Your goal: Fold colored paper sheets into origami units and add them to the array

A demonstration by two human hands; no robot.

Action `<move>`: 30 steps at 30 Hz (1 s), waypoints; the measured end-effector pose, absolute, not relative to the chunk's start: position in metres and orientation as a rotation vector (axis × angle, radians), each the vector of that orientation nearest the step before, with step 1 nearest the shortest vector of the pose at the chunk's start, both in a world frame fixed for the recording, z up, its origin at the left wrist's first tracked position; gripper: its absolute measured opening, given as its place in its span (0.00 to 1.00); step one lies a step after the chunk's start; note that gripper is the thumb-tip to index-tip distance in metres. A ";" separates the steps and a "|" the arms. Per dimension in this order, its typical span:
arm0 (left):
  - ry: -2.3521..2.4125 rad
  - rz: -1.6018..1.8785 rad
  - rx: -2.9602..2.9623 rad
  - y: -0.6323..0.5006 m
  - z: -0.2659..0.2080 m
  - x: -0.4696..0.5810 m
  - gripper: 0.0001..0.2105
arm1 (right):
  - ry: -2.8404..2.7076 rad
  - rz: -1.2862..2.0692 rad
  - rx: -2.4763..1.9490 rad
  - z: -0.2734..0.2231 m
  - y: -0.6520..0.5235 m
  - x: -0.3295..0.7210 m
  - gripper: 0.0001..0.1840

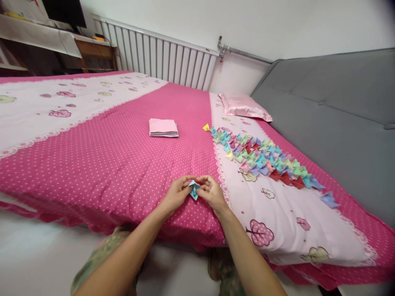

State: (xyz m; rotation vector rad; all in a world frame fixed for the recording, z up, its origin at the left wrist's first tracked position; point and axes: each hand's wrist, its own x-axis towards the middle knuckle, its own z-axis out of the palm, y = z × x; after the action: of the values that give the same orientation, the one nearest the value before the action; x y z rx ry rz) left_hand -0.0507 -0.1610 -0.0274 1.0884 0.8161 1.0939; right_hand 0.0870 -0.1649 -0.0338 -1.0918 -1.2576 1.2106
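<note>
A small folded piece of light blue origami paper [194, 190] is pinched between my two hands, just above the near edge of the bed. My left hand [179, 191] grips its left side with thumb and fingers. On the opposite side, the fingers of my right hand [212, 192] are closed on the same paper. Farther back lies a stack of square paper sheets [163, 128], pink on top. To the right, many folded paper boats [262, 158] in several colours stand in close rows, with a yellow one [206, 128] at the far left end.
The bed has a pink dotted cover [123, 152] with pale printed bands. A pink pillow [245, 107] lies by the grey headboard [327, 90]. A white radiator [160, 55] and a desk with a monitor [64, 14] stand behind.
</note>
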 end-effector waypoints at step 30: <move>0.922 1.026 0.851 -0.163 -0.016 -0.053 0.10 | -1.162 1.168 -1.000 -0.039 -0.169 0.089 0.12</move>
State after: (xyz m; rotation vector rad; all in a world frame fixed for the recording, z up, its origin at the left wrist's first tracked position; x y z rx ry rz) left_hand -0.0534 -0.1628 -0.0156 0.8507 0.9216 1.0264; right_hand 0.0892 -0.1688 -0.0391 -1.0004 -1.1620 1.1679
